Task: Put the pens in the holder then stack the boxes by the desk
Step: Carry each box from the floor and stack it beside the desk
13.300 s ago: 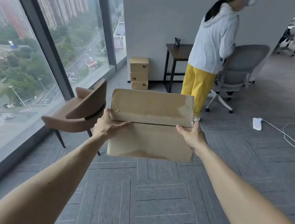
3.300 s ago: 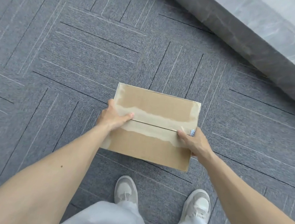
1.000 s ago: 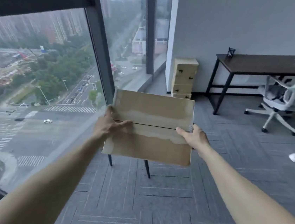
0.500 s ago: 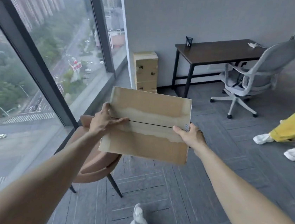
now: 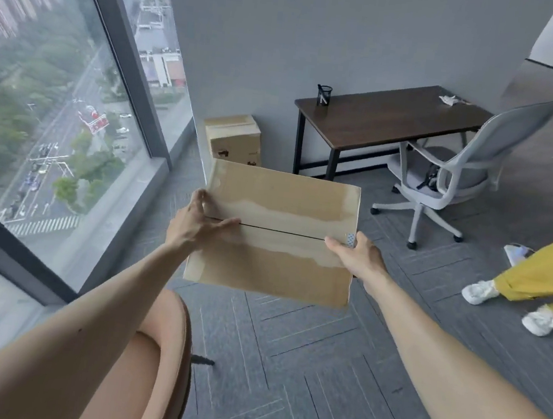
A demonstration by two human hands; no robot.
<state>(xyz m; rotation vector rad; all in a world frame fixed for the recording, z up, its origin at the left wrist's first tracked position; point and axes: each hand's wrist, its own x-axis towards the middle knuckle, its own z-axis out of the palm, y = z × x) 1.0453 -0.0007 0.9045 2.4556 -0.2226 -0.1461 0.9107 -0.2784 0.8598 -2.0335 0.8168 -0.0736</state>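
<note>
I carry a flat brown cardboard box (image 5: 281,216) in front of me at chest height. My left hand (image 5: 194,222) grips its left edge with the thumb lying along the top seam. My right hand (image 5: 357,258) grips the right edge, thumb on top. Beyond the carried box, a stack of cardboard boxes (image 5: 233,137) stands against the wall, left of the dark wooden desk (image 5: 392,119). Its lower part is hidden by the box I hold. A black mesh pen holder (image 5: 323,94) with pens stands on the desk's far left corner.
A grey office chair (image 5: 451,174) is pulled up to the desk. A person in yellow trousers (image 5: 550,271) and white shoes stands at the right. A tan armchair (image 5: 162,351) sits below my left arm. Floor-to-ceiling windows (image 5: 57,98) run along the left.
I have walked closer to the desk and the box stack; both look larger. The armchair has slid under my left arm. My grip on the box is the same.
</note>
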